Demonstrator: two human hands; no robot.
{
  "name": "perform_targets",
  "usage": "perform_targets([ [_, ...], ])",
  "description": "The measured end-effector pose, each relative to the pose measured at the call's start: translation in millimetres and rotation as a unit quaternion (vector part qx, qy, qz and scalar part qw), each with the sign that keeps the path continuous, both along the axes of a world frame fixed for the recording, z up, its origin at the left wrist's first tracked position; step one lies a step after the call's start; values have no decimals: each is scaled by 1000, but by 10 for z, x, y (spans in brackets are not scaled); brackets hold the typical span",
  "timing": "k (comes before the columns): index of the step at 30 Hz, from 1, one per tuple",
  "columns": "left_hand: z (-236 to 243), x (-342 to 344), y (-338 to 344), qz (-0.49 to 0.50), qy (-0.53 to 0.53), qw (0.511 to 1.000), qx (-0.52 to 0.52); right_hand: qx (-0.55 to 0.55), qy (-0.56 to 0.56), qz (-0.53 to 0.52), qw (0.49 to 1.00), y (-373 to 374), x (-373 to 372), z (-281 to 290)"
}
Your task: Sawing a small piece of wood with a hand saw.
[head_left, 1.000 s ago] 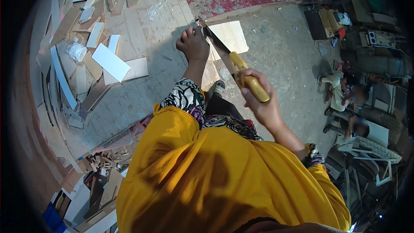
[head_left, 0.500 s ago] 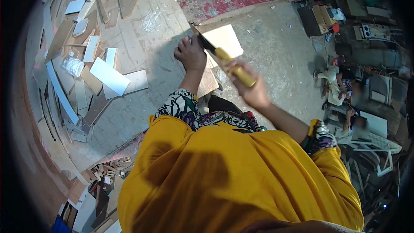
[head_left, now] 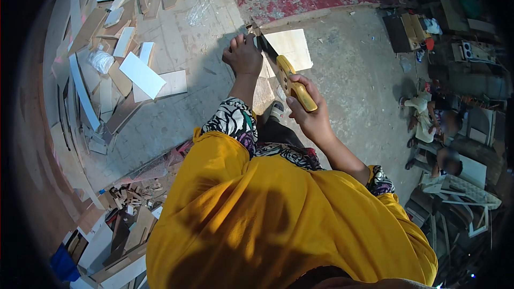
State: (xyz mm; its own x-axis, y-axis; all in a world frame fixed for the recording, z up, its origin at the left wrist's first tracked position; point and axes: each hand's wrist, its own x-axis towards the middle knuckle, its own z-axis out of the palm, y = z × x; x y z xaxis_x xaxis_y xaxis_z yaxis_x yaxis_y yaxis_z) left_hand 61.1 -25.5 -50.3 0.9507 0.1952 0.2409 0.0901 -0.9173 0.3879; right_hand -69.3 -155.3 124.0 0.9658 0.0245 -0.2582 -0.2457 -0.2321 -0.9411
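My right hand [head_left: 310,107] is wrapped round the yellow handle of a handsaw [head_left: 289,77]. Its dark blade slants up and left, passing close beside my left hand [head_left: 244,56]. The fingers of that hand are curled down on a wooden board [head_left: 264,93] at the edge of the work table. Part of the board shows between my left forearm and the saw; the rest, under my hand, is hidden. Beyond the saw, to its right, lies a pale flat panel [head_left: 292,48].
White and brown offcuts [head_left: 142,75] crowd the left of the table [head_left: 176,115], with a bundle of clear plastic [head_left: 100,60] among them. Scrap wood [head_left: 118,235] is heaped at lower left. My shoe [head_left: 277,111] stands below the board. Two people [head_left: 433,123] sit at the right.
The saw has slid slightly down and right, and its handle now shows more of its side. My left hand stays at the same place on the table edge. The whole view has shifted a little.
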Motion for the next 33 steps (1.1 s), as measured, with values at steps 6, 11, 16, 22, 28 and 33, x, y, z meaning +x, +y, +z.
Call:
perform_targets([
  [6, -93, -44, 22, 23, -12, 1000, 12, -30, -49, 26, 998, -39, 87, -75],
  [11, -138, -11, 27, 28, -20, 999, 14, -30, -7, 27, 999, 56, -116, 268],
  [16, -16, 22, 60, 36, 37, 999, 9, -41, 0, 17, 999, -89, -195, 319],
  [22, -76, -65, 53, -9, -7, 1000, -2, -37, 103, 33, 993, -101, 182, 743],
  [28, -17, -51, 58, -17, -45, 999, -3, 66, 132, 28, 989, -12, 927, 685],
  [33, -274, 9, -2, 40, -56, 996, 61, -54, 0, 49, 997, 195, 549, -74],
])
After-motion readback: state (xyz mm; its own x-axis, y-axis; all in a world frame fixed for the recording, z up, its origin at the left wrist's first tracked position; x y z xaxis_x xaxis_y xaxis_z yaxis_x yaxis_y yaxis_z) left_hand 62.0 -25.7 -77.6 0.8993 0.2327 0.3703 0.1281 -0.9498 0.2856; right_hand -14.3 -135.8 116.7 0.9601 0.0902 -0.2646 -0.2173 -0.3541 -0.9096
